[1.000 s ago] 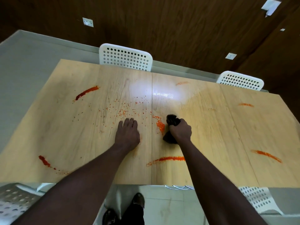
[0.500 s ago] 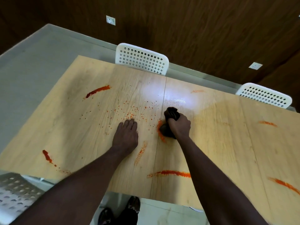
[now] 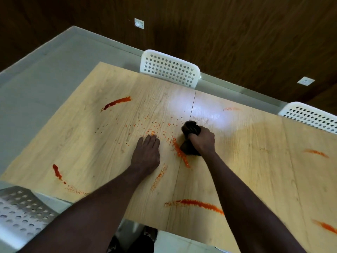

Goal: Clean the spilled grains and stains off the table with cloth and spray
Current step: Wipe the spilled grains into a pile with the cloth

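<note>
Cloth (image 3: 190,127), dark and bunched, is gripped by the curled fingers of the right hand (image 3: 202,141). One wad of it is seen above the knuckles and another below the fist, where it is pressed onto the table (image 3: 255,161). Against the cloth's left side a ridge of orange grains (image 3: 179,152) is gathered, close to the seam between two tabletop panels.

The left hand (image 3: 146,156) is laid flat on the wood just beside that ridge. Its fingers (image 3: 150,141) are straight and held together, and nothing is held by them. A small heap of grains is touched by their tips. Beyond the fingertips, loose grains (image 3: 155,126) are scattered over the left panel. A faint orange smear (image 3: 159,177) is seen beside the left wrist.

Further out, red stains are spread about:
- a far-left streak (image 3: 117,103);
- a streak (image 3: 57,172) near the left front corner;
- a long streak (image 3: 197,204) by the near edge, between the forearms;
- a faint mark (image 3: 231,108) toward the far side;
- two right-hand streaks, one (image 3: 316,153) at mid-depth and one (image 3: 326,226) nearer the front.

A white perforated chair (image 3: 169,69) is set at the far edge, a second chair (image 3: 310,115) further right, and a grey perforated seat (image 3: 20,212) at the near left corner. Dark shoes (image 3: 145,236) are glimpsed below the table edge.
</note>
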